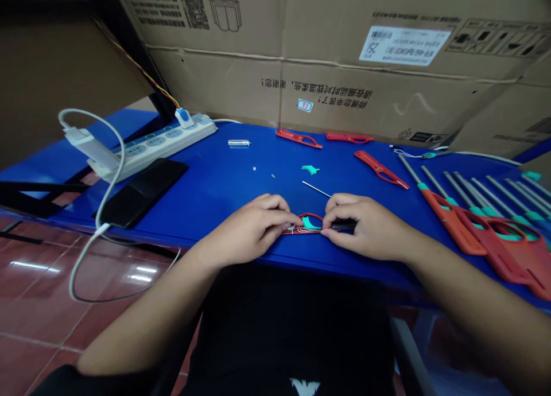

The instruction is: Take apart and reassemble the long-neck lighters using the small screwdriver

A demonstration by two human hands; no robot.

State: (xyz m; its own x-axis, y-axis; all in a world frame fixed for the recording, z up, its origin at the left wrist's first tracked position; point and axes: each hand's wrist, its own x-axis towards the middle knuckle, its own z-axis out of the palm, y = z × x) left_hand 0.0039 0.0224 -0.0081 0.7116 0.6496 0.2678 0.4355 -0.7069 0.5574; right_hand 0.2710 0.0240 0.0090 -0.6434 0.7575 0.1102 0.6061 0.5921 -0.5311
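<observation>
The left hand and right hand were together near the front edge of the blue table, both clamped on a red plastic lighter shell lying on its side. A teal insert sat inside the shell's loop. The right hand pinched a black piece against it, though the fingers hid too much of that piece to say what it was. A thin metal rod lay just beyond the right hand. Farther back were three loose red shells, a small teal part and a clear tube. Assembled long-nosed lighters were piled at the right edge, while a power strip and a black phone lay at the left.
</observation>
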